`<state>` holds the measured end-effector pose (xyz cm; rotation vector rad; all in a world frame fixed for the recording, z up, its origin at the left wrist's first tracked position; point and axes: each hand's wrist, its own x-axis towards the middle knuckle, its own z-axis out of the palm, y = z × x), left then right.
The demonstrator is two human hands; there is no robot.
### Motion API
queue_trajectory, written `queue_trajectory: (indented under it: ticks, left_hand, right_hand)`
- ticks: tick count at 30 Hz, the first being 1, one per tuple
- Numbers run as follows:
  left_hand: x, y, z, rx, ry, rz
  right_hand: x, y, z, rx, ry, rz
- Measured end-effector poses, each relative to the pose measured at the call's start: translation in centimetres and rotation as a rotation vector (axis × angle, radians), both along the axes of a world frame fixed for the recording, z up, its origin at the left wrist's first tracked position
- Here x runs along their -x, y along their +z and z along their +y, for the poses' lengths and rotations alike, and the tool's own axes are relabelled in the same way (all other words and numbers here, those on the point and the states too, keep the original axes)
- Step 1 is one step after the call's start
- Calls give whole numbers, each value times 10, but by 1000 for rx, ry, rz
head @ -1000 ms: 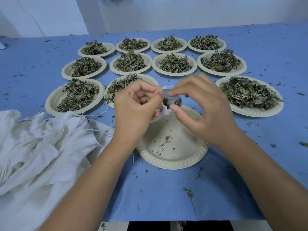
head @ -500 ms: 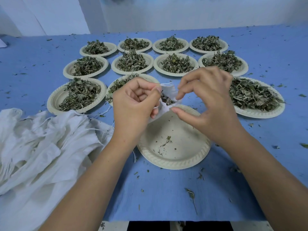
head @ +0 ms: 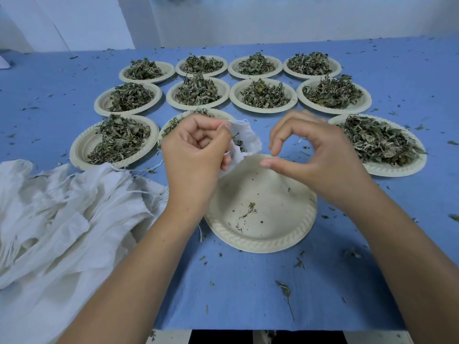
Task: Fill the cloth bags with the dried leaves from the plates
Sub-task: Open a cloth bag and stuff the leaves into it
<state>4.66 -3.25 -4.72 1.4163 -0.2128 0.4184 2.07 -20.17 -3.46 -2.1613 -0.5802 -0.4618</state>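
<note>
Blue tablecloth (head: 248,294), left hand (head: 196,155) gripping cloth bag (head: 248,140), right hand (head: 318,155) beside

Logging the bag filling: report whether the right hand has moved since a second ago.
Yes. The right hand has drawn rightward off the cloth bag, judged against the nearly empty plate.

Blue cloth (head: 236,294) over worktop, leaf crumbs scattered. White wall (head: 273,18) behind. Cool, even light.
</note>
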Motion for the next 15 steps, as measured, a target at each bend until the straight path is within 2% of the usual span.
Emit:
queue_trajectory:
  ticks: [5, 10, 13, 15]
  left_hand:
    - [0, 2, 0, 35, 54, -12]
    - [0, 3, 0, 45, 65, -14]
    - [0, 2, 0, 22, 51, -13]
    - [0, 1, -1, 11, 41, -13]
  right_hand:
    - [-3, -20, 14, 455, 154, 286]
    - [-8, -27, 17, 465, 196, 236]
    - [-6, -26, 17, 536, 230, 181]
    - [-2, -20, 14, 473, 263, 191]
